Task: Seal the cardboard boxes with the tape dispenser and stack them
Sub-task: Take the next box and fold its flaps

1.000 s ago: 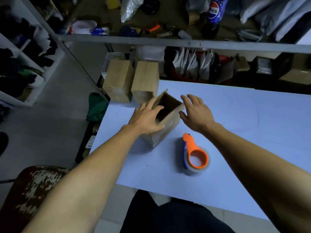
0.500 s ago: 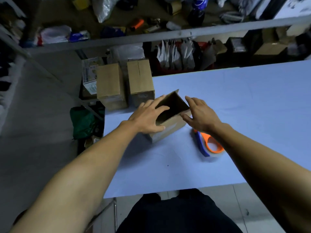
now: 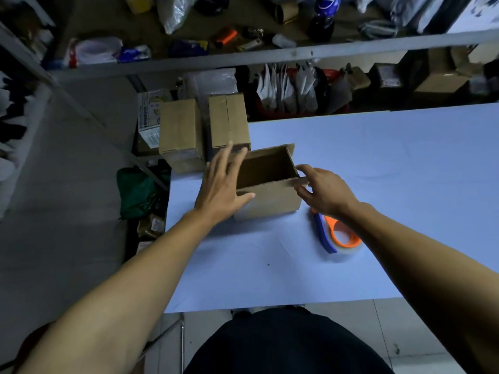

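Note:
An open-topped cardboard box (image 3: 272, 201) stands on the pale blue table (image 3: 378, 163), its dark inside facing up. My left hand (image 3: 224, 184) lies flat against the box's left side with straight fingers and the thumb across its front face. My right hand (image 3: 324, 193) touches the box's right top corner with loosely bent fingers. The tape dispenser (image 3: 337, 236), orange and blue with a clear roll, lies on the table just right of the box, partly under my right wrist. Two closed cardboard boxes (image 3: 181, 133) (image 3: 229, 122) stand at the table's far left corner.
A metal shelf (image 3: 270, 55) crowded with bags, a bottle and small items runs above the table's far edge. More boxes and white bags fill the space behind. A green bag (image 3: 135, 190) lies on the floor to the left. The table's near edge is close to my body.
The open box has turned from diagonal to square with the table edge. My left hand's fingers have straightened along its left side. The view has shifted a little.

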`<state>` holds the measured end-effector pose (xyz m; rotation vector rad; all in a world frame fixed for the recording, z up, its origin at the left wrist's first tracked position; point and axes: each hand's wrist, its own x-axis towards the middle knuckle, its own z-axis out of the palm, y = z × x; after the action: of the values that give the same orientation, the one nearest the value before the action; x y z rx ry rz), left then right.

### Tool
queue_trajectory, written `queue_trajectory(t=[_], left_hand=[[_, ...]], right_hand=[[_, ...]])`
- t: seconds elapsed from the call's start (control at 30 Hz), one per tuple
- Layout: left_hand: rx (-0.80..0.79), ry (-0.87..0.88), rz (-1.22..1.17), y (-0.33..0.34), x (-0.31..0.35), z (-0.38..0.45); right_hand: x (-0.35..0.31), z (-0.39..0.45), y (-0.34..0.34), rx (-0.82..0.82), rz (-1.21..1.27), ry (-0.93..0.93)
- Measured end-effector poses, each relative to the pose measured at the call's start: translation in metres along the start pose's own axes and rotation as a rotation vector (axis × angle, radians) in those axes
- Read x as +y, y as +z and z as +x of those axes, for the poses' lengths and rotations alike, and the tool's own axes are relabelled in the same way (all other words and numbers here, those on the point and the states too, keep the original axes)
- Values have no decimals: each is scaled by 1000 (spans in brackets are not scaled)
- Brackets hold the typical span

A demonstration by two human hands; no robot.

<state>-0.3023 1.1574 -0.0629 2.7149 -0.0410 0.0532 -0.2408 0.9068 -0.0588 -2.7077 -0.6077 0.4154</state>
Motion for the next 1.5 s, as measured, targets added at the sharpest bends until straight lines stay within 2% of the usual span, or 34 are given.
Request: queue_trajectory(t=[0.1,0.2,0.4,0.6,0.67,0.87,1.03,1.27,1.43,1.5], left_hand=[[151,-287,-278,10,1,-17],[106,-494,-437,20,0,-21],[106,-377,-394,25,-1,-19],[-198,-230,-210,9,-25,-3],[-234,-215,-222,6,-26,0],[-130,-261,-322,12,-26,3],[-13,-508,-522,21,-26,9],[150,-530,-520,38,-18,16],[77,-513,-484,37,-24,21],[35,-559,-530,36,-26,26]], right_hand=[[1,2,4,6,38,-27],[1,4,8,20,88,-47],[3,6,18,-12,155,-37],[3,9,21,-41,150,1],[3,11,22,-43,178,32],[1,23,20,-64,240,61],[0,31,23,5,353,111],[5,33,33,157,412,215],[7,45,28,167,345,44],[5,51,27,138,303,-2]])
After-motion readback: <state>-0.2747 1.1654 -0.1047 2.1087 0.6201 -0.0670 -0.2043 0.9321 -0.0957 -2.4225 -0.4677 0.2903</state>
